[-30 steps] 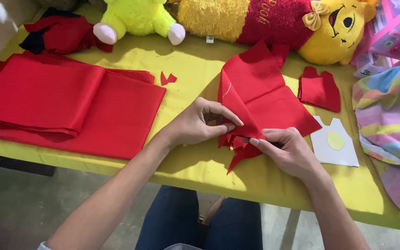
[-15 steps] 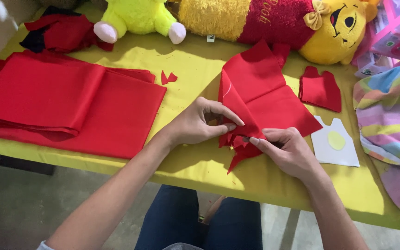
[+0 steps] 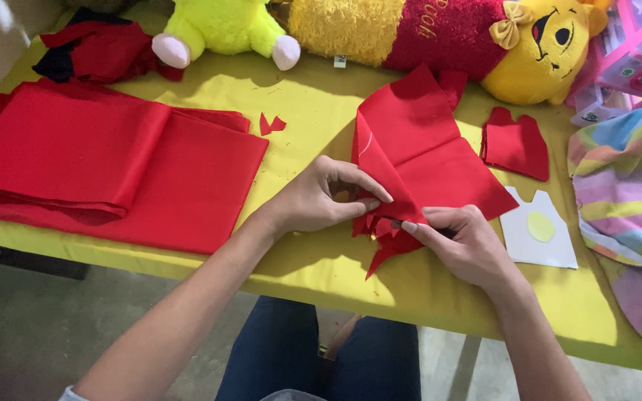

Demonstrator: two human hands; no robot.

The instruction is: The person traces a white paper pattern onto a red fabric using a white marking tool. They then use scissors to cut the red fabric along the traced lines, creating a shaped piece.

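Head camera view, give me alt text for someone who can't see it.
Two bare hands, the left hand and right hand, pinch the lower corner of a red fabric piece on a yellow-green table. A folded red cloth stack lies to the left, plush toys along the far edge.

Two plush toys [image 3: 221, 26] [image 3: 477, 37], two hands [image 3: 321, 197] [image 3: 466, 245], one white template [image 3: 536, 238]
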